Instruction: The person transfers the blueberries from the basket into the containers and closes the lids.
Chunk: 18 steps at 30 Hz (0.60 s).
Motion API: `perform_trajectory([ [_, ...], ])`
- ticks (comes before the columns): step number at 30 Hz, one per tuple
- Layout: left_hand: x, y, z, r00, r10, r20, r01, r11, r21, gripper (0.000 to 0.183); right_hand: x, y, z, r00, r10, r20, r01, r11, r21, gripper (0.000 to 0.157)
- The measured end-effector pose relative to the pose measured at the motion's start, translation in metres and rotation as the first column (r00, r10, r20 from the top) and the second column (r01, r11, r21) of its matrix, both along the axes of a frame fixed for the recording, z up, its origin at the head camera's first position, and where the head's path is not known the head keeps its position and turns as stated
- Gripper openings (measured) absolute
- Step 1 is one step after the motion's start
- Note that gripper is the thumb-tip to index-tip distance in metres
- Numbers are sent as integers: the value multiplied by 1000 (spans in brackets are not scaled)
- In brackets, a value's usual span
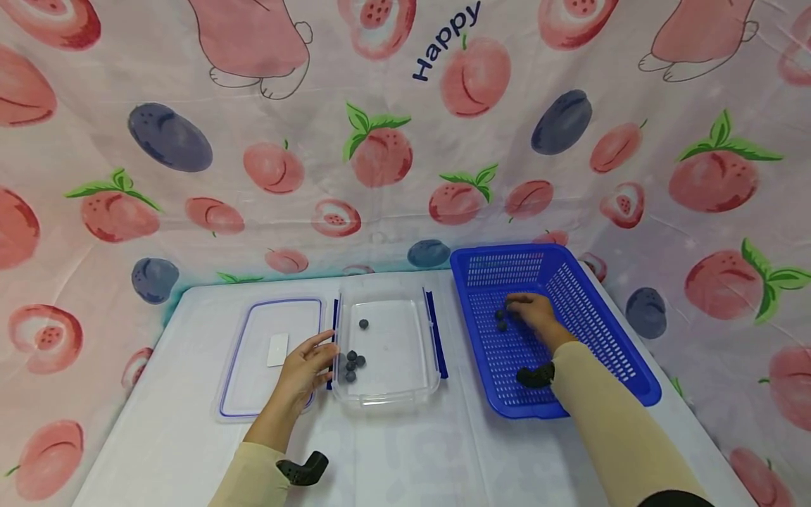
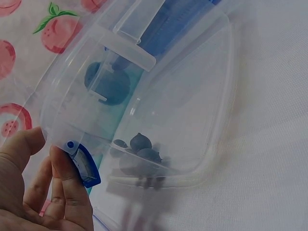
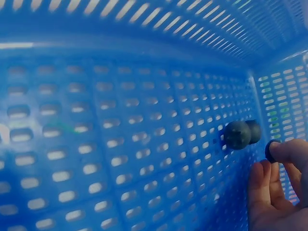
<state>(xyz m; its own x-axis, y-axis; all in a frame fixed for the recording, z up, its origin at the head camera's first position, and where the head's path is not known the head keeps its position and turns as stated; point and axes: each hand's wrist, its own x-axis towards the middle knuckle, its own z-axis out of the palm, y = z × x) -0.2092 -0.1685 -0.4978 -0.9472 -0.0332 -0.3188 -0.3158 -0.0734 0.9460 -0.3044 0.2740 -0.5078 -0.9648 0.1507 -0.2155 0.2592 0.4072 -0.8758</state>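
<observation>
Inside the blue basket (image 1: 608,359), my right hand (image 1: 537,314) pinches a dark blueberry (image 3: 273,151) between thumb and fingertips. Two more blueberries (image 3: 239,134) lie on the basket floor just beside those fingertips. My left hand (image 1: 305,367) is at the left side of a clear plastic container (image 1: 395,352), its fingers fairly straight and touching the edge near a blue latch (image 2: 85,166). In the container a cluster of several blueberries (image 1: 351,366) sits at the left, and a single blueberry (image 1: 364,324) lies farther back.
Left of the container lies a clear lid (image 1: 253,380) with a blue seal and a white label (image 1: 277,350). Another blue latch (image 1: 437,338) hangs open on the container's right side. A fruit-print cloth (image 1: 380,239) rises behind the white table (image 1: 405,458).
</observation>
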Motion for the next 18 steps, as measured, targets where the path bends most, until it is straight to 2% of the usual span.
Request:
perform_trajectory([
  [7, -2, 0, 1, 1000, -3, -1, 3, 1000, -6, 52, 1, -1, 15, 999, 34, -39, -36, 998, -46, 42],
  [18, -2, 0, 2, 1000, 1, 9, -1, 1000, -16, 50, 10, -10, 36, 978, 136, -159, -130, 991, 42, 41],
])
